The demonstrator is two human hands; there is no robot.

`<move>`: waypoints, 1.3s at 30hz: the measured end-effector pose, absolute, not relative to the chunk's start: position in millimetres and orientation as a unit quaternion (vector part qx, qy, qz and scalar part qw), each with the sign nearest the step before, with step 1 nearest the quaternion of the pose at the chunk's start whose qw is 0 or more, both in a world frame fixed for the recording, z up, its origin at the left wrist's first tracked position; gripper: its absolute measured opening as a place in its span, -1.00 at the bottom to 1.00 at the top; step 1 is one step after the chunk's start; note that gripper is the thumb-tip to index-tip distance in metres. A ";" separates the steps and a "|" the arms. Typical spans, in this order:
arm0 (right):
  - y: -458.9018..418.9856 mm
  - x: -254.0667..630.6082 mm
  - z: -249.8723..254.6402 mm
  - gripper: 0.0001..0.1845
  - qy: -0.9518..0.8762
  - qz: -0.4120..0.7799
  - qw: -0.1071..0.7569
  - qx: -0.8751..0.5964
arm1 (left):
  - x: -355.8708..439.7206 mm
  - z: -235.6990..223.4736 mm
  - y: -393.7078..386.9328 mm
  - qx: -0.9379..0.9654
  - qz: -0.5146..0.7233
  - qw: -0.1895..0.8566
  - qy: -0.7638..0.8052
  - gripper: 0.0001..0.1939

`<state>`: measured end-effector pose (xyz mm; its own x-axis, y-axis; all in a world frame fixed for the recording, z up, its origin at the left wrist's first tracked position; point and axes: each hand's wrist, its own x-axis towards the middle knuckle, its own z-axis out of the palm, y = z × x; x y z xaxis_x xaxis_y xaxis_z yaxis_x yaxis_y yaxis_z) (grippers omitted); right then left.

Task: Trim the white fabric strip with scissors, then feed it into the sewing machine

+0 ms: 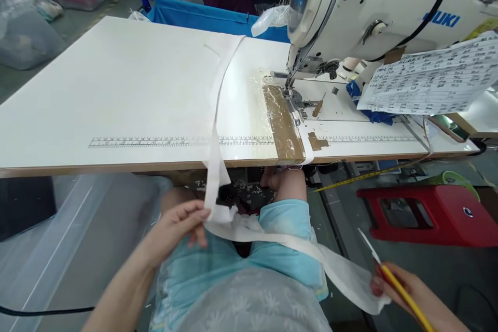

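A long white fabric strip (218,114) runs down across the white sewing table (116,88), over its front edge and across my lap. My left hand (177,228) pinches the strip just below the table edge, fingers closed on it. My right hand (412,293), low at the right, grips the strip's wide far end (350,275) together with a yellow-handled tool (397,285) whose thin tip points up and left. The strip hangs slack between my hands over my light blue shorts (288,218).
A white JUKI sewing machine (381,5) stands at the table's right, with brown tape (282,124) before the needle and a printed sheet (431,80) leaning on it. A red stool (428,212) is on the floor right. A clear bin (78,249) stands left. A person stands behind a blue bin (206,15).
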<state>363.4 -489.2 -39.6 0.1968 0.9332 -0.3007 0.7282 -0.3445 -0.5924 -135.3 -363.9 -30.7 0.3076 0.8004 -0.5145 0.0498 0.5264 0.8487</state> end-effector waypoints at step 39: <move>-340.9 142.2 -30.9 -0.45 -0.872 0.296 -0.044 -0.388 | -97.9 -52.8 -398.1 0.291 0.319 0.763 0.481 -0.55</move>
